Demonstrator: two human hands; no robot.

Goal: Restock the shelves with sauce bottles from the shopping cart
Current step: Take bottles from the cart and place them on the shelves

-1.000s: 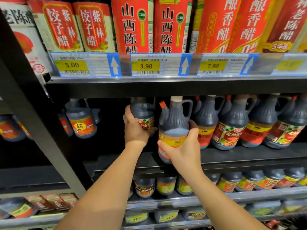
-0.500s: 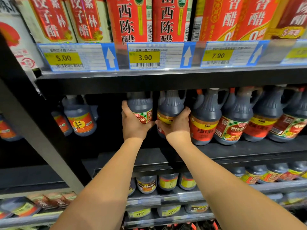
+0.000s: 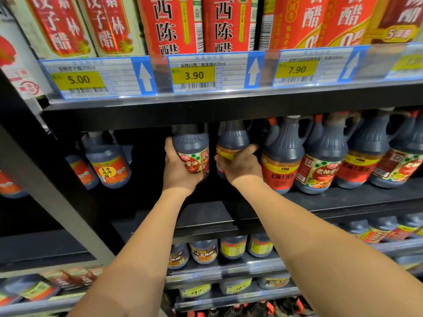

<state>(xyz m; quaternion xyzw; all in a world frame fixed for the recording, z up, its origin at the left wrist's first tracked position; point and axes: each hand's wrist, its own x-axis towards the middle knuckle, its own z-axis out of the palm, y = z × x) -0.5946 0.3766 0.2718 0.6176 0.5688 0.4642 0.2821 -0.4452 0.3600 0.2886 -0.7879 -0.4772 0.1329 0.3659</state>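
Two dark sauce jugs stand side by side inside the middle shelf [image 3: 343, 200]. My left hand [image 3: 179, 171] grips the left jug [image 3: 192, 145], which has a red and green checked label, from its left side and bottom. My right hand [image 3: 242, 164] grips the second jug [image 3: 232, 137], with a yellow and orange label, around its lower front. This jug sits just left of a row of similar handled jugs [image 3: 283, 152]. Both jugs' caps are hidden by the shelf above.
The shelf above [image 3: 229, 104] carries tall red vinegar bottles [image 3: 169, 26] and price tags 5.00, 3.90, 7.90. A black upright post [image 3: 57, 202] slants at the left, with more dark bottles [image 3: 107, 163] beyond it. Lower shelves hold smaller bottles [image 3: 203, 251].
My right hand has pushed the yellow-labelled jug from in front of the shelf into the row, next to the left jug. My left hand has kept its grip on the left jug.
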